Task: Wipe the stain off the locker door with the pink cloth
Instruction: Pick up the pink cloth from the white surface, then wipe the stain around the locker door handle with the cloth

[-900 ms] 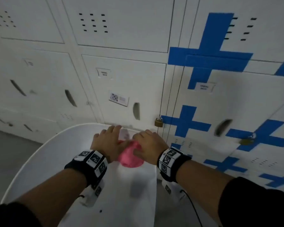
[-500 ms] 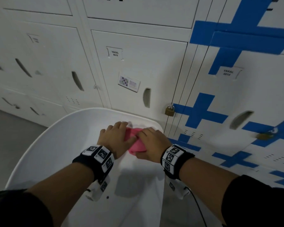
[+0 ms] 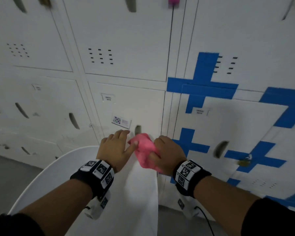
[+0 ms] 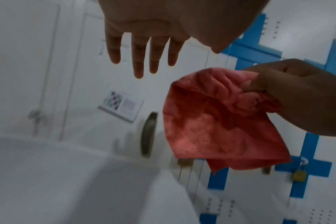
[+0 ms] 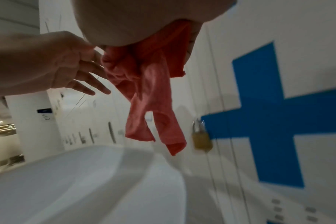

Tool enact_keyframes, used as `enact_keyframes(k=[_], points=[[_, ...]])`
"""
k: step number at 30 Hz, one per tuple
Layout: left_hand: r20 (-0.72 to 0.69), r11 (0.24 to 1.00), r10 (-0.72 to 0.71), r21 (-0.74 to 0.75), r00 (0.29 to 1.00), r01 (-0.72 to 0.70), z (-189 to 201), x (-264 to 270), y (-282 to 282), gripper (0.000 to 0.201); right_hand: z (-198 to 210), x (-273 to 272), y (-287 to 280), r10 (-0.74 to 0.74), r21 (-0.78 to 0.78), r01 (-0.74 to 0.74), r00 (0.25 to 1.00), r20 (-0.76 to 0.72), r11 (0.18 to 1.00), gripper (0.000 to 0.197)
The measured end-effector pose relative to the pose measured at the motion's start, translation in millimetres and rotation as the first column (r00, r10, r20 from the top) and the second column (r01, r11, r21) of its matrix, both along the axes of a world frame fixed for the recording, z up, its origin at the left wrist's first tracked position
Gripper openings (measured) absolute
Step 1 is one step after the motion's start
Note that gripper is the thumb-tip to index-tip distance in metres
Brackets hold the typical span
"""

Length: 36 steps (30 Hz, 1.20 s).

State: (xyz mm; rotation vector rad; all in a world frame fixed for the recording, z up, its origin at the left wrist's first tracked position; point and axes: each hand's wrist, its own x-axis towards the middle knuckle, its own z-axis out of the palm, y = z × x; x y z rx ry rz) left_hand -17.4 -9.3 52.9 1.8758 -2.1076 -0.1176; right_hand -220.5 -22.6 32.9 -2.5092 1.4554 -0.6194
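My right hand (image 3: 163, 152) grips the bunched pink cloth (image 3: 144, 149) in front of a white locker door (image 3: 126, 106) that has a small sticker (image 3: 121, 120) and a handle slot (image 3: 138, 130). In the left wrist view the cloth (image 4: 217, 124) hangs loose from the right hand (image 4: 297, 97), above the white surface. My left hand (image 3: 117, 145) is just left of it with straight fingers (image 4: 142, 60); its thumb lies at the cloth's edge. The cloth (image 5: 153, 98) dangles below my palm in the right wrist view. I can make out no stain on the door.
A white curved table top (image 3: 58, 169) stands below the hands, against the lockers. Blue tape crosses (image 3: 206, 86) cover the locker doors on the right. Brass padlocks (image 3: 243, 161) (image 5: 201, 138) hang there. A grey floor (image 3: 7, 176) shows at the left.
The cloth has come up off the white table top, now held by the right hand alone. The left hand has let go and spread its fingers. The head view has tilted upward.
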Motion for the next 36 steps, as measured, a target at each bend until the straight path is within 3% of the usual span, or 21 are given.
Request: enact_keyframes(k=[4,7,10,15,21,29,36], points=[[-0.016,0.989,-0.068,-0.136,0.998,0.065,65,-39,-10,0.078,58,-45,-4,-0.111,-0.088,0.114,0.993,0.037,0.99,0.03],[-0.003,0.972,-0.118,-0.203,0.993,0.115,107,-71,-16,0.076,106,-77,3,-0.124,-0.164,0.136,0.989,0.08,0.977,0.028],[0.0,0.945,-0.174,-0.283,0.985,0.167,149,-105,-18,0.074,160,-111,18,-0.105,-0.276,0.133,0.988,0.115,0.952,0.039],[-0.004,0.886,-0.27,-0.392,0.963,0.247,217,-156,-17,0.084,243,-166,42,-0.137,-0.48,0.211,0.973,0.183,0.851,0.061],[0.012,0.794,-0.349,-0.528,0.937,0.302,284,-203,-13,0.071,335,-221,76,-0.167,-0.67,0.303,0.951,0.26,0.678,0.059],[0.065,0.768,-0.326,-0.564,0.943,0.304,317,-227,-24,0.085,402,-266,82,-0.188,-0.789,0.391,0.92,0.343,0.475,0.048],[0.125,0.781,-0.248,-0.561,0.961,0.275,313,-234,-46,0.087,410,-276,60,-0.215,-0.821,0.396,0.917,0.335,0.412,0.054]])
